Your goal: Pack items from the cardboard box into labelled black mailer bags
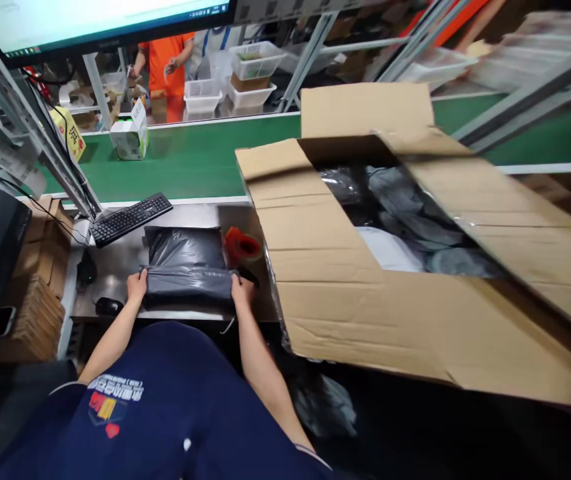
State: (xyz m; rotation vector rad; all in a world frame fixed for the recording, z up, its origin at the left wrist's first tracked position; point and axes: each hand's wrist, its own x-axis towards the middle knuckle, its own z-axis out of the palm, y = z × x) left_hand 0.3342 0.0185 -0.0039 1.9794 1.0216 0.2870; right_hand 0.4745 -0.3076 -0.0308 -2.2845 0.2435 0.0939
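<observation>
A dark grey plastic mailer bag (pixel 185 257) lies on the steel worktable (pixel 115 257) in front of me, its near edge folded over. My left hand (pixel 136 287) grips the fold's left end and my right hand (pixel 242 290) grips its right end; both are closed on the bag. A red tape dispenser (pixel 242 245) sits just right of the bag. A large open cardboard box (pixel 345 267) stands to the right, filled with several grey and black packed bags (pixel 405 220).
A black keyboard (pixel 130 218) lies behind the bag, a mouse (pixel 108 306) at the table's front left. A green conveyor belt (pixel 195 157) carries a white carton (pixel 130 133). A monitor (pixel 90 23) hangs above. A person in orange (pixel 168 67) works across the belt.
</observation>
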